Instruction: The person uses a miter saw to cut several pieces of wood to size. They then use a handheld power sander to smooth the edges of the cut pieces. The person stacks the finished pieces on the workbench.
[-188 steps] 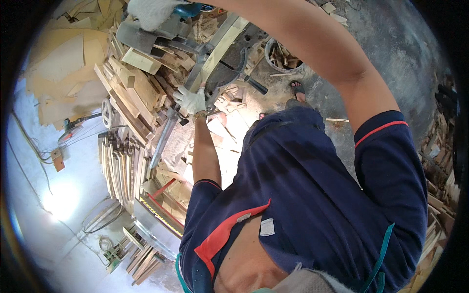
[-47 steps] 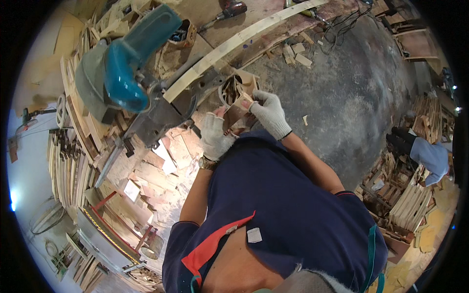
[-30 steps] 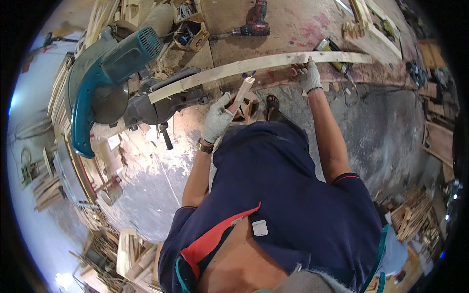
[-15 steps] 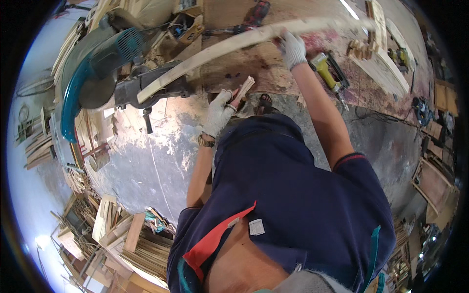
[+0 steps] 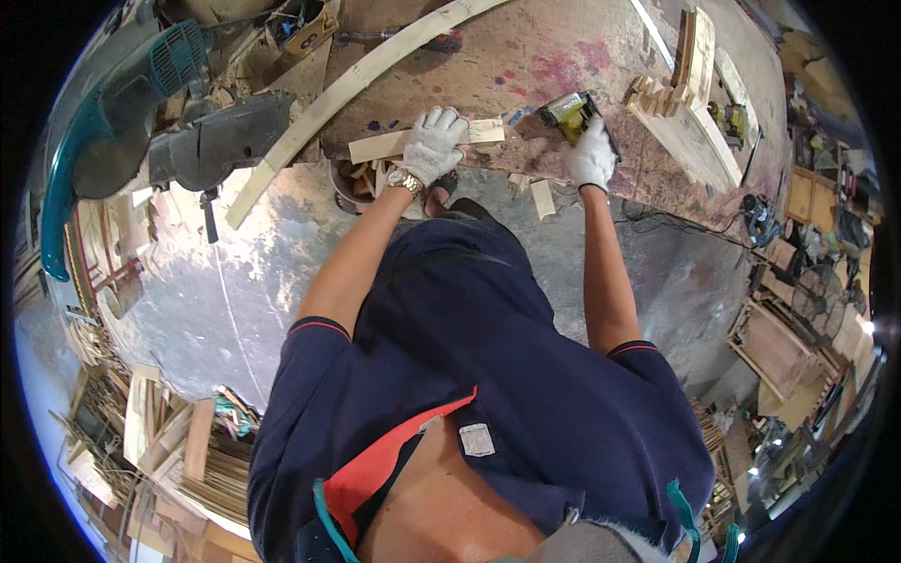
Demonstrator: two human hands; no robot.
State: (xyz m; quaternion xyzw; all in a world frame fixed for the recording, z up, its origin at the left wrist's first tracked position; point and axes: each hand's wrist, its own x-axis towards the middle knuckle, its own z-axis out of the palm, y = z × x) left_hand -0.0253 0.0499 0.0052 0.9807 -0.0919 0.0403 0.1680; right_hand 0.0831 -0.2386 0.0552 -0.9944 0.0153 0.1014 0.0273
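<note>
My left hand (image 5: 435, 145), in a pale glove with a watch at the wrist, grips a short wood strip (image 5: 378, 147) at the near edge of the workbench. The strip sticks out on both sides of the hand. To its right, my right hand (image 5: 590, 155), gloved too, is closed round the grip of a yellow-green and black nail gun (image 5: 563, 114), whose body points left over the bench. A long pale wood strip (image 5: 349, 86) lies slantwise across the bench, its near end jutting past the edge.
A teal mitre saw (image 5: 94, 127) stands at the left. On the bench (image 5: 526, 56) a red and black drill (image 5: 443, 42) lies at the back; joined wood pieces (image 5: 690, 131) stand at the right. Below the edge is a bucket of offcuts (image 5: 361, 178). Cables trail at the right.
My right hand has let go of the long strip, now down on the bench, and taken hold of the nail gun. My left hand has laid the short wood along the edge.
</note>
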